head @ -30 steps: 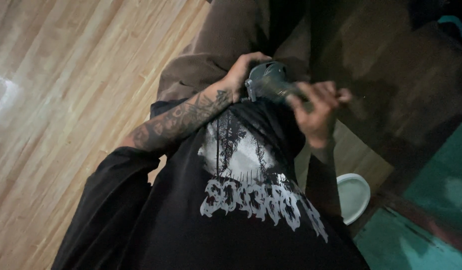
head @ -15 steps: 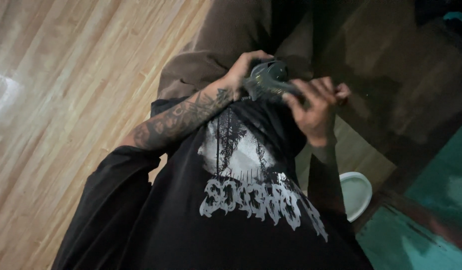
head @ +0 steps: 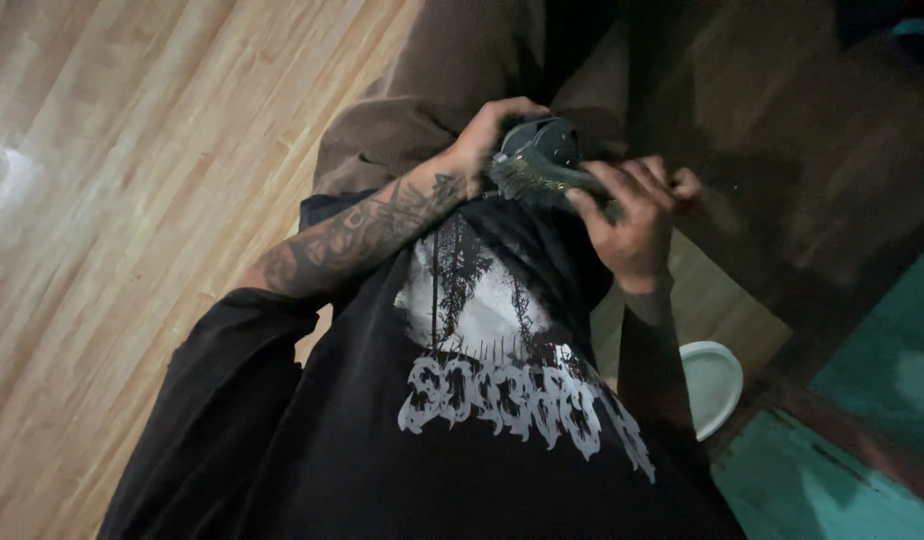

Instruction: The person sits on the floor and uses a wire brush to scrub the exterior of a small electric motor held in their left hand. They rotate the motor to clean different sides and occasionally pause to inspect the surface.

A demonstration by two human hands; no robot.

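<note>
little has shifted since the earlier frames: both hands stay at waist height. left hand (head: 492,135) grips the round dark tool (head: 542,150); right hand (head: 632,215) clasps its bristly, wiry edge. judged step: adjusting the tool; next calls for firm grip. wooden floor (head: 132,250) below, white bowl (head: 712,385) near.

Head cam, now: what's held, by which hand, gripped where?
Both hands hold a small dark roundish object at waist height. Left hand cups its left side; right hand pinches its right end. What it is cannot be told.
</note>
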